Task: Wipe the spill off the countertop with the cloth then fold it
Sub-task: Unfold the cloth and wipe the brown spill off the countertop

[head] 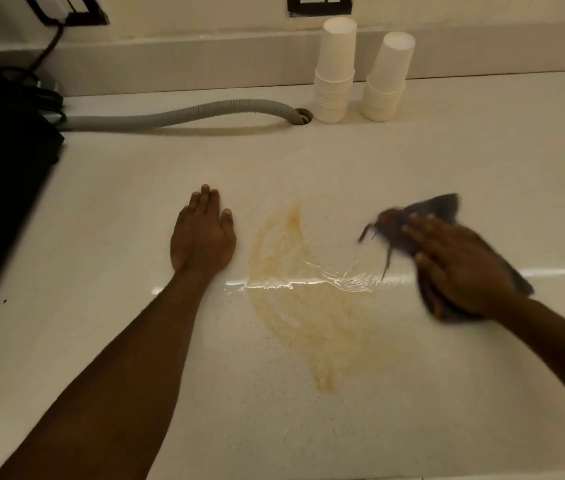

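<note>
A yellowish-brown spill is smeared across the middle of the pale countertop, with a wet shiny streak through it. My right hand presses flat on a dark cloth at the spill's right edge; hand and cloth are blurred. The cloth shows beyond my fingers and under my palm, with loose threads trailing left. My left hand rests palm down on the countertop just left of the spill, fingers together, holding nothing.
Two stacks of white paper cups stand upside down at the back wall. A grey ribbed hose runs along the back into a hole in the countertop. A black appliance fills the left edge.
</note>
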A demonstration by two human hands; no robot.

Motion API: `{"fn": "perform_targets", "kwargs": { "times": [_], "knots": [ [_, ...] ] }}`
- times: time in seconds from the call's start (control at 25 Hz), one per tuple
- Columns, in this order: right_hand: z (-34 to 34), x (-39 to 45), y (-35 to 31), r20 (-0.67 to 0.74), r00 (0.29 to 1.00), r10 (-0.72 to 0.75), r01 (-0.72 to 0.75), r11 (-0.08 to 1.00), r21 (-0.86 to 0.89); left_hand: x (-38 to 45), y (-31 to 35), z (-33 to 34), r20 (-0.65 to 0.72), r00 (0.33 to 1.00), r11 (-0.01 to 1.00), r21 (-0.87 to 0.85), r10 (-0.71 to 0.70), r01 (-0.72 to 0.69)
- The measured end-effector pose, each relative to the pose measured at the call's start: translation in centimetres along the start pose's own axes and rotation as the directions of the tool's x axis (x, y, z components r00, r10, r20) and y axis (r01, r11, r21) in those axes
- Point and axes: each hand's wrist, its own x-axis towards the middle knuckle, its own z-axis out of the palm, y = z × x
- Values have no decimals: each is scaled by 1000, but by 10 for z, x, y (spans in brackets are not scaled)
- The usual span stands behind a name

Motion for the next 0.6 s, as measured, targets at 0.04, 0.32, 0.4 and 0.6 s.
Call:
{"fn": "perform_targets", "kwargs": {
  "times": [0.04, 0.32, 0.4, 0.6],
  "knots": [
    [-4, 21, 11, -24, 990, 138, -138, 990, 15, 1, -2, 0, 7, 1000, 1000, 2, -5, 5],
    [2, 175, -74, -3, 976, 219, -219, 974, 55, 1, -2, 0, 14, 1000, 1000, -11, -5, 5],
    [7, 178, -112, 25, 996, 91, -92, 994, 55, 0, -4, -2, 18, 1000, 1000, -22, -8, 9],
    [20, 82, -123, 111, 936, -335, 329, 942, 67, -1, -3, -4, 17, 1000, 1000, -19, 4, -4]
  ]
}}
